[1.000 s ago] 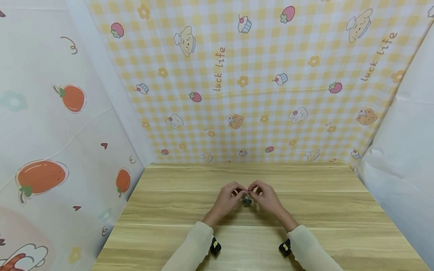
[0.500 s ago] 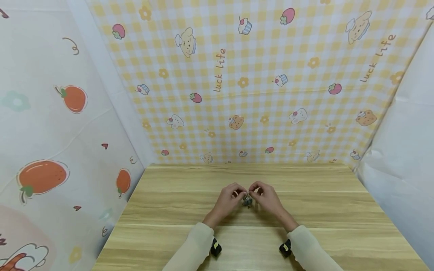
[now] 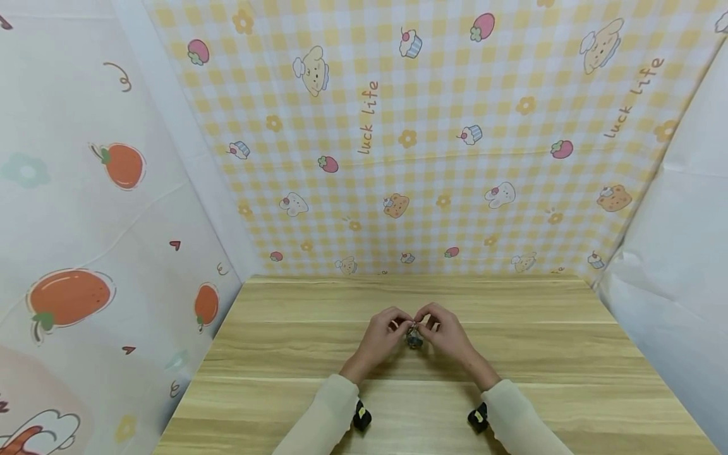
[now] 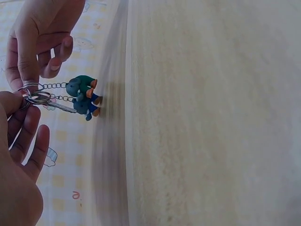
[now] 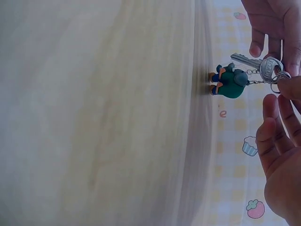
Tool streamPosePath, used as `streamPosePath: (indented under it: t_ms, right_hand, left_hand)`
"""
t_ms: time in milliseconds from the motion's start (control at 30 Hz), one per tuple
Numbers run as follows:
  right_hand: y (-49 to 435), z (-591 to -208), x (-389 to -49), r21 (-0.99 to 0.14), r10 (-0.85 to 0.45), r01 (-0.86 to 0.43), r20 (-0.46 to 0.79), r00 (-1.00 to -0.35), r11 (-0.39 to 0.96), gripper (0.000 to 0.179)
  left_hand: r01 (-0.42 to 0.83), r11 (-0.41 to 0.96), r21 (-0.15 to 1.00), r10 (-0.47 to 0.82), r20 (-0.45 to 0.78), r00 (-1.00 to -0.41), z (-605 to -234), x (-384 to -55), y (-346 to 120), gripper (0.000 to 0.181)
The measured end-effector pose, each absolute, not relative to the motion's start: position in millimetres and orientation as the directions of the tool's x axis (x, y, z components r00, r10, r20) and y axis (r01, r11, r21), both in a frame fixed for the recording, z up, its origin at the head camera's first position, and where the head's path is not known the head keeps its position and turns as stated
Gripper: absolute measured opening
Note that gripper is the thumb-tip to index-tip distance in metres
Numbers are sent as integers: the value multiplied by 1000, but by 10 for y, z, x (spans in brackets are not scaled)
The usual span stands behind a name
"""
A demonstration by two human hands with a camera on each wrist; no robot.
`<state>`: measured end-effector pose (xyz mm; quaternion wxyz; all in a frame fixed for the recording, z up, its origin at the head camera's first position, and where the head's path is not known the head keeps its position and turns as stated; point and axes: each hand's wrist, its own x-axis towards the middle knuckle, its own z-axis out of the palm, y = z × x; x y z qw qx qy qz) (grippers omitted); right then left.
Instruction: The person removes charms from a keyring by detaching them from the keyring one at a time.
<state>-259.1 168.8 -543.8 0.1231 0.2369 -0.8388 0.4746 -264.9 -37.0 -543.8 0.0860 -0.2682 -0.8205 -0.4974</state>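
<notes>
We bring our right hand (image 3: 446, 332) a bit closer to our left hand (image 3: 383, 336); both pinch the key rings (image 4: 41, 97), seemingly working them together.

- Left hand (image 3: 385, 332) and right hand (image 3: 449, 332) pinch a small dark object (image 3: 414, 340) — its detail too small to make out — midway between the tabletop's (image 3: 284, 354) left and right edges, toward the far edge.
- At the near side, two cream sleeves (image 3: 324, 414), with yellow-marked black blocks (image 3: 361, 417) on their inner sides.
- A yellow checked cloth (image 3: 438, 95) rises along the far edge, a fruit-print cloth (image 3: 136, 246) by the left edge, a white sheet (image 3: 673, 265) by the right.
</notes>
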Motion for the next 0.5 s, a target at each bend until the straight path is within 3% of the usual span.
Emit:
streamPosePath:
  t_ms: [267, 500]
  right_hand:
    - [1686, -5431, -2565, -729, -287, -531, 447, -847, 432, 21]
    - [1679, -5409, -2570, -776, -245, -449, 377, -893, 442, 16]
  left_hand:
    - [514, 361, 778, 355, 395, -847, -5427, -2639, -381, 10]
    - [516, 354, 780, 371, 389, -843, -5401, -2631, -379, 10]
